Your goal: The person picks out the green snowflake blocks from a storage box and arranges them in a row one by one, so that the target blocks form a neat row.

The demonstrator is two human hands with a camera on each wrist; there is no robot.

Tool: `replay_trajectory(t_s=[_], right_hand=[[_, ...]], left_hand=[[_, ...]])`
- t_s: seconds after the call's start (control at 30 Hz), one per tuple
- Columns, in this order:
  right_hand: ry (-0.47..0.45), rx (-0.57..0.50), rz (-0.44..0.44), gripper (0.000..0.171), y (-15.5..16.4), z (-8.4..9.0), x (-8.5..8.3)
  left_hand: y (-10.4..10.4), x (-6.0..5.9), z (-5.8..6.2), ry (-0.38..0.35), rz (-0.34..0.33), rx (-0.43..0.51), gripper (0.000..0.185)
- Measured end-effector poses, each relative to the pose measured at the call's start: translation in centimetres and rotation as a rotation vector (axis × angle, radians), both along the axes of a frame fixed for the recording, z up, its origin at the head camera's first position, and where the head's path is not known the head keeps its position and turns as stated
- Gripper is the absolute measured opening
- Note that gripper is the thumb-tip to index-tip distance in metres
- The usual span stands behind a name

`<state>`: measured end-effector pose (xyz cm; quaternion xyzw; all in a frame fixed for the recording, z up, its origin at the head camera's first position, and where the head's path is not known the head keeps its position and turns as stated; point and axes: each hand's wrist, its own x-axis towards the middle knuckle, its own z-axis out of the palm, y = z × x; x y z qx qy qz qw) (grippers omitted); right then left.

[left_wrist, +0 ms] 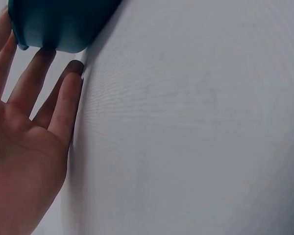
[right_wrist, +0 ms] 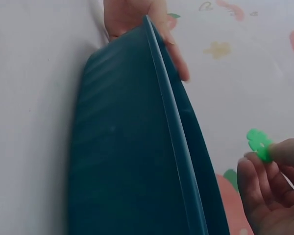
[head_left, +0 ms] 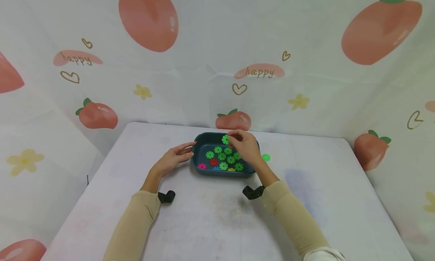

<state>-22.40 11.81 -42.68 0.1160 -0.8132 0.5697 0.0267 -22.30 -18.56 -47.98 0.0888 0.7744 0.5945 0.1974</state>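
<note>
A dark teal tray (head_left: pixel 224 173) holds several flower-shaped plastic discs, mostly green (head_left: pixel 222 156), with a red disc (head_left: pixel 213 162), a pink disc (head_left: pixel 202 166) and bits of blue and yellow at the near wall. My right hand (head_left: pixel 247 147) pinches a green disc (head_left: pixel 225 139) between thumb and fingertips, raised over the tray's far side; the right wrist view shows this disc (right_wrist: pixel 259 144) above the rim. At the tray's left end, my left hand (head_left: pixel 172 158) touches the wall and rim with fingers mostly straight. In the left wrist view its fingers (left_wrist: pixel 32 81) meet the tray's outer side.
Just right of the tray, one green disc (head_left: pixel 266 157) lies on the white table (head_left: pixel 204 219). A peach-patterned cloth (head_left: pixel 197 64) hangs behind the table. Black wrist mounts (head_left: pixel 166 196) stick out from both sleeves.
</note>
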Motion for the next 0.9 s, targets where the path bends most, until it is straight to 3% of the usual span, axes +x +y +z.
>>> replay_trajectory(t_s=[0.27, 0.6, 0.9], right_hand=[[-0.009, -0.012, -0.049, 0.019, 1.6, 0.2, 0.4], [-0.099, -0.038, -0.083, 0.026, 3.2, 2.0, 2.1], [-0.104, -0.076, -0.162, 0.031, 5.8, -0.3, 1.8]], left_hand=[[-0.2, -0.1, -0.2, 0.003, -0.020, 0.011, 0.053], [-0.2, -0.3, -0.2, 0.030, -0.030, -0.013, 0.051], [-0.2, -0.1, 0.0, 0.043, -0.059, -0.012, 0.057]])
